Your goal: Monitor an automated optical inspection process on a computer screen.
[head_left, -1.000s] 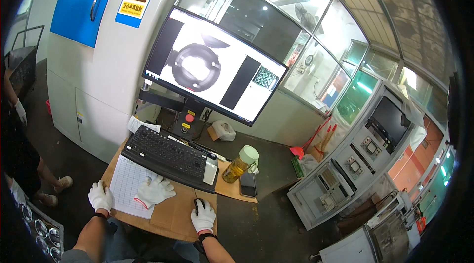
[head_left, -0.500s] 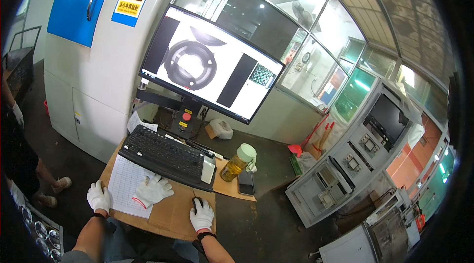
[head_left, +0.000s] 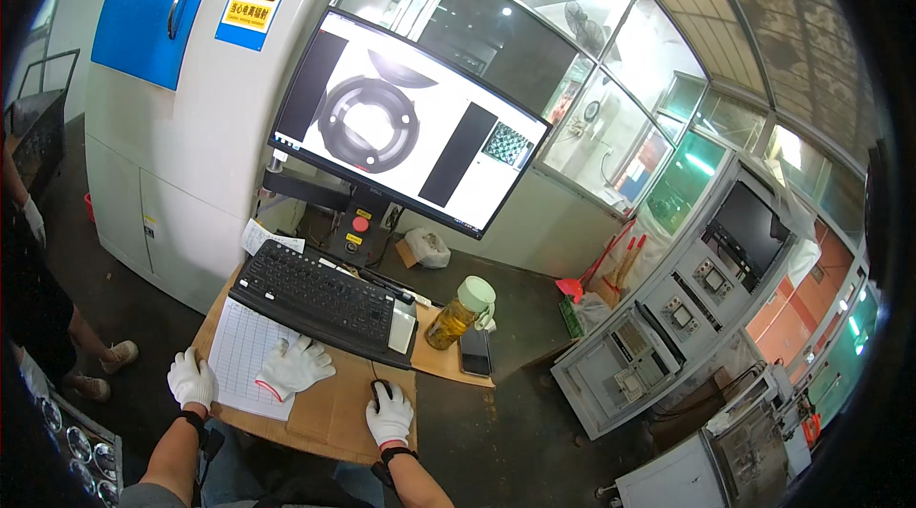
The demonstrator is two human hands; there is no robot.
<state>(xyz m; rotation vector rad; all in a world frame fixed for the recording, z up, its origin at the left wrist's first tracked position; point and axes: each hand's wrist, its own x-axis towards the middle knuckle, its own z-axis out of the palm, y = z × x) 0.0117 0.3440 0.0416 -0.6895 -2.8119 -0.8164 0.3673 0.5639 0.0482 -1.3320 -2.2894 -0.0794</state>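
Observation:
My right hand (head_left: 390, 415), in a white knit glove, is closed over a black computer mouse (head_left: 378, 392) on the brown board of the desk. My left hand (head_left: 192, 380), gloved likewise, lies at the desk's left edge beside a printed table sheet (head_left: 240, 355); its fingers are stretched out and hold nothing. Between the hands a loose white glove (head_left: 295, 368) rests partly on the sheet. Beyond it stands a black keyboard (head_left: 317, 300), tilted on the desk. The monitor (head_left: 410, 126) shows a grey picture of a round part with holes.
A lidded bottle of amber liquid (head_left: 452, 323) and a phone (head_left: 475, 353) sit at the desk's right. A large cabinet with a blue door (head_left: 158, 7) rises at left. Another person's legs (head_left: 91, 346) and a rack of shiny round parts (head_left: 78, 446) are at lower left. A grey control console (head_left: 658, 317) stands right.

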